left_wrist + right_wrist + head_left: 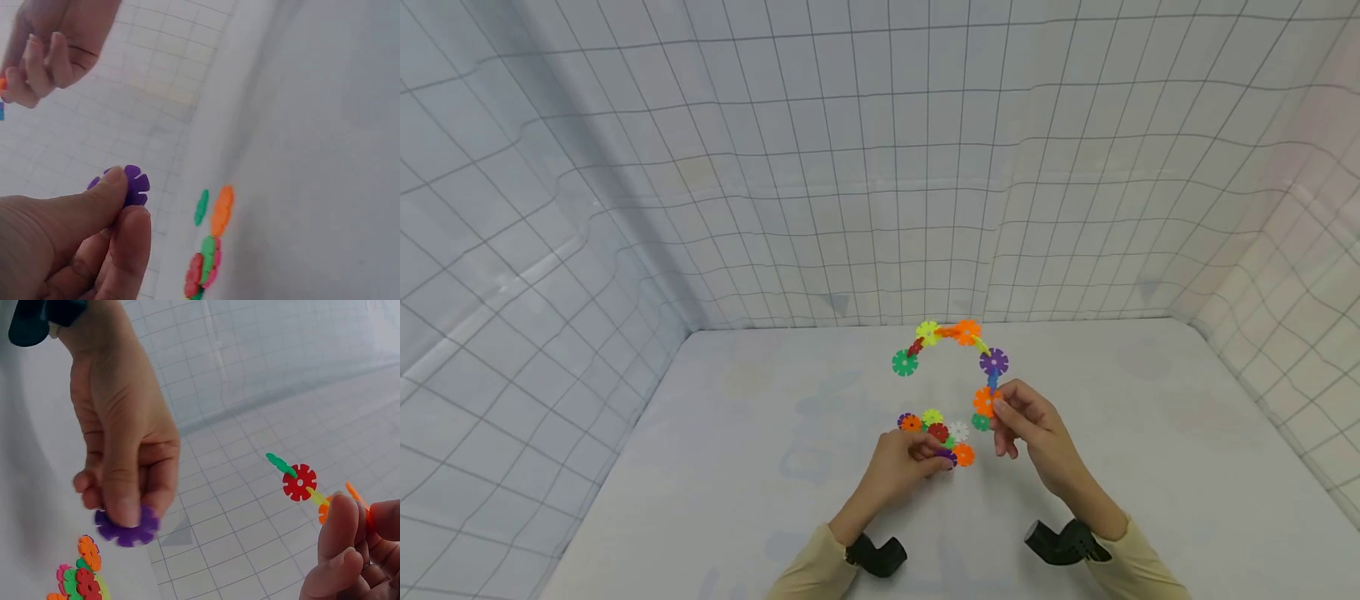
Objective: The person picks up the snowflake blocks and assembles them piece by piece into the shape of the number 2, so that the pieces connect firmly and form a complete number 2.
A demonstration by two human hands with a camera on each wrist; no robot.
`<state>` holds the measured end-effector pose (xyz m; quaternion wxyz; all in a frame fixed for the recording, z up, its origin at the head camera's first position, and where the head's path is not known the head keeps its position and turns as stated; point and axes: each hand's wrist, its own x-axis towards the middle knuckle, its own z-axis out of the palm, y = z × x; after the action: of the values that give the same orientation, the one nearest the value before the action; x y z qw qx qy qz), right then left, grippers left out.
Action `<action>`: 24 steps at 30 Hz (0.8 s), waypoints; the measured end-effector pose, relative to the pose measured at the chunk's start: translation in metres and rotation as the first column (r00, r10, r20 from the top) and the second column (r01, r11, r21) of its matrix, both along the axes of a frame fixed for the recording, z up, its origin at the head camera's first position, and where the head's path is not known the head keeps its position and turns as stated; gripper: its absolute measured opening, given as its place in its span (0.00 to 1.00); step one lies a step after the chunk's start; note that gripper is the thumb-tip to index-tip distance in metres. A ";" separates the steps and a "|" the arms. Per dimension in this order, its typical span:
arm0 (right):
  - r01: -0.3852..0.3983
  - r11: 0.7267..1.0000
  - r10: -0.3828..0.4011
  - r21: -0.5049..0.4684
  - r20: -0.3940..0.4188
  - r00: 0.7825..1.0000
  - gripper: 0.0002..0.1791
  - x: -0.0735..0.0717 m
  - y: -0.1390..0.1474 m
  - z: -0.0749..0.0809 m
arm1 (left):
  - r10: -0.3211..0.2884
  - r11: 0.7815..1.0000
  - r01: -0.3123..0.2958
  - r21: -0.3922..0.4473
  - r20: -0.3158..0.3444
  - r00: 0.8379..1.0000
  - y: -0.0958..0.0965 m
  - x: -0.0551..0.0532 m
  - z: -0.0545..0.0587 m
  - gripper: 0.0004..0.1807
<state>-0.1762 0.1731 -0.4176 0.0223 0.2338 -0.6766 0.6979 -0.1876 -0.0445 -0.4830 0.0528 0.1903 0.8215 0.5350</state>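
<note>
My left hand [898,463] pinches a purple flower-shaped disc [138,185] between thumb and fingers, with its notched rim facing outward. My right hand [1047,433] grips an orange notched disc [984,402] at the near end of a curved chain of interlocked discs. From there the chain arches up and leftward through a blue disc [993,380], a purple disc [994,362] and several others. Its far end is a green disc [905,362]. In the right wrist view, the chain's red disc [300,482] shows, while the right fingers hide part of the chain.
Loose notched discs lie in a small cluster on the white table [737,450], near the left hand. Among them are a red disc [937,432], a white disc [958,431] and an orange disc [963,455]. Grid-lined white sheeting [925,208] surrounds the table.
</note>
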 end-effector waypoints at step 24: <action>-0.068 0.998 0.068 -0.006 0.010 0.998 0.05 0.006 -0.013 -0.003 | -0.137 0.853 -0.060 0.518 0.334 0.933 0.005 0.025 0.052 0.16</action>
<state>-0.1698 0.1602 -0.4203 -0.0045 0.2529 -0.6664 0.7014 -0.1628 -0.0392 -0.4311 0.1590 0.1132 0.6183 0.7613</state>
